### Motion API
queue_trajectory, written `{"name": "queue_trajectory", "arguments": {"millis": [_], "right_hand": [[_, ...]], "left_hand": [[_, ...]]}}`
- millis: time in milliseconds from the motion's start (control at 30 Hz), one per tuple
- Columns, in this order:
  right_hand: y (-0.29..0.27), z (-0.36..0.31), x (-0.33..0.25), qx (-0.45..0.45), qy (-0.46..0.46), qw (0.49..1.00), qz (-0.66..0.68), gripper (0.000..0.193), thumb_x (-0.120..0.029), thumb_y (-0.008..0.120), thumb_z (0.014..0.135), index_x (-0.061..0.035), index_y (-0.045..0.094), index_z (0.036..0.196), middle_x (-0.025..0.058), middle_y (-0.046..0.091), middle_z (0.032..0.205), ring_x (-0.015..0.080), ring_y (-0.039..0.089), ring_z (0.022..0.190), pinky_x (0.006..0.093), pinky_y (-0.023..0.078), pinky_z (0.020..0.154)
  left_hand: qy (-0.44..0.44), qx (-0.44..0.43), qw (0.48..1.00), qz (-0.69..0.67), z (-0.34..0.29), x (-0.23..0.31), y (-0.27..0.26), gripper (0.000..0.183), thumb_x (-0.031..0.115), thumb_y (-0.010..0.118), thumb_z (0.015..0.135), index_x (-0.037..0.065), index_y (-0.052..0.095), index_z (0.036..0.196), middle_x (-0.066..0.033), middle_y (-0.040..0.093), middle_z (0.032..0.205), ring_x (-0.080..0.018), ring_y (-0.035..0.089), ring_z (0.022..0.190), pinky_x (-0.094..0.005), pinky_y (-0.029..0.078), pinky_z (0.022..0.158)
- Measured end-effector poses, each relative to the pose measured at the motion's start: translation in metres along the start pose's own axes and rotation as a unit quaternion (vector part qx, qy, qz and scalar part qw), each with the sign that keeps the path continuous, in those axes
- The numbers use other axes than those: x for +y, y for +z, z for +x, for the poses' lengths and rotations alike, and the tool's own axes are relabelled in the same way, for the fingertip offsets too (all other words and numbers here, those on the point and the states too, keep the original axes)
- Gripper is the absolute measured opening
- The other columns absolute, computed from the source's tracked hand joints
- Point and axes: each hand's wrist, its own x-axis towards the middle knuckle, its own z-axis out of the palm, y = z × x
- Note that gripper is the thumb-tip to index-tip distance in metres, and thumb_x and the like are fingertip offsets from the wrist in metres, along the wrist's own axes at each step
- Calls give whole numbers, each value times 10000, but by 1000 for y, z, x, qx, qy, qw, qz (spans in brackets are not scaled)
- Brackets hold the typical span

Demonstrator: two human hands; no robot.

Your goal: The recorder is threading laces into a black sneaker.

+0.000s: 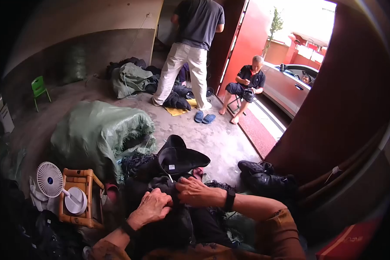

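Working with both hands at a black fabric piece point(184, 159), gathered on the near right side of the green woven sack point(86, 134), with a small white label point(172, 167) showing at a flared opening. Pinching the cloth narrowly with the left hand point(152, 207), fingers curled down into it; pinching close beside with the right hand point(200, 193). Cannot tell the exact seam or edge between the fingertips, hidden against so much black.

Judging by both hands busy at one spot, apparently partway through this piece: handling begun, not yet let go or laid aside. Probably plenty left as well, given a black heap point(264, 180) well to the right of the sack, a dark pile point(52, 234) nearer than the sack and to its left, and a dark bundle point(177, 101) beyond the sack. Unable, though, to tell finished pieces from untouched ones. Standing on the near side of the sack, a bamboo stool point(75, 223) bearing a white fan point(49, 179).
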Motion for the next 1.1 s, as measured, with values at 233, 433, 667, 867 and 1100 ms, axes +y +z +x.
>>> {"name": "queue_trajectory", "arguments": {"millis": [233,433,667,867,1100], "right_hand": [[17,-3,15,-13,25,988,151,130,-277,702,755,-177,682,835,94,500,1006,327,457,1014,445,443,777],[13,-7,21,-19,14,984,176,180,-281,740,734,-181,705,880,93,525,1060,347,467,1050,447,419,881],[12,0,19,7,80,959,272,99,-235,671,818,-144,703,838,31,562,878,200,517,948,359,368,886],[-8,-1,10,-66,41,990,116,167,-296,636,857,-144,703,839,65,559,897,236,540,922,383,396,842],[-7,5,19,-107,38,966,233,155,-270,658,849,-118,684,837,80,503,893,241,523,893,381,393,810]], "left_hand": [[-7,36,999,-22,-2,1,2,155,209,710,748,126,660,869,-25,646,894,-238,565,958,-415,430,826],[-24,137,989,-48,-4,4,22,144,181,732,739,131,630,827,-14,622,812,-223,557,937,-417,364,773],[-36,168,984,-50,-2,5,30,154,176,759,713,157,645,814,56,610,769,-165,538,921,-393,318,789],[-23,177,983,-42,-1,5,33,145,181,766,719,178,662,820,69,608,777,-164,524,919,-388,318,800],[-40,176,983,-29,-2,7,33,148,226,779,703,180,684,807,80,628,802,-155,535,929,-370,318,814]]}}
